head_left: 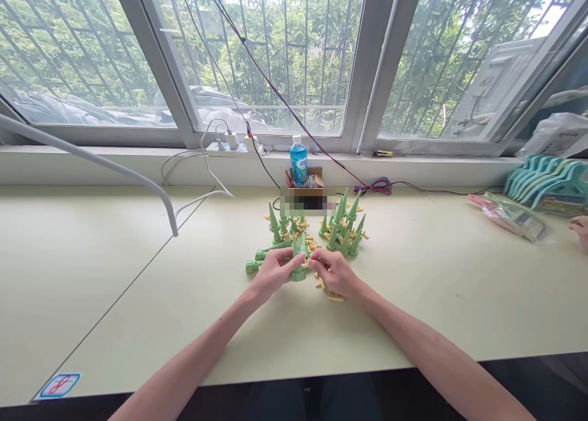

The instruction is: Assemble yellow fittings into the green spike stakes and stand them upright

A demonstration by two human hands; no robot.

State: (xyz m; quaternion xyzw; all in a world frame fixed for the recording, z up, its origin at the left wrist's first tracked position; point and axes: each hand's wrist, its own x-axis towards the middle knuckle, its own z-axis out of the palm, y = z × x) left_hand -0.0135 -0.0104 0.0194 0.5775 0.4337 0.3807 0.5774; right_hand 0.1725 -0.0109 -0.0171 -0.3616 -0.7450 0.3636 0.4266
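Note:
My left hand (272,273) is closed around a green cone-shaped plastic spike (299,263) that stands upright on the pale green table (138,298). My right hand (337,273) pinches at that spike's side with thumb and forefinger; what sits between the fingertips is too small to name. Behind the hands stand several more green spikes (342,228), some upright, some lying down at the left (269,249). Small yellow plastic pieces (328,291) are scattered among them and under my right hand.
A blue-labelled water bottle (298,160) and a small cardboard box (307,197) stand behind the pile. A power strip (229,145) with white cables sits on the sill. Red-black wires (376,185), a plastic bag (509,216), teal hangers (546,176) and another person's hand (579,230) are at the right.

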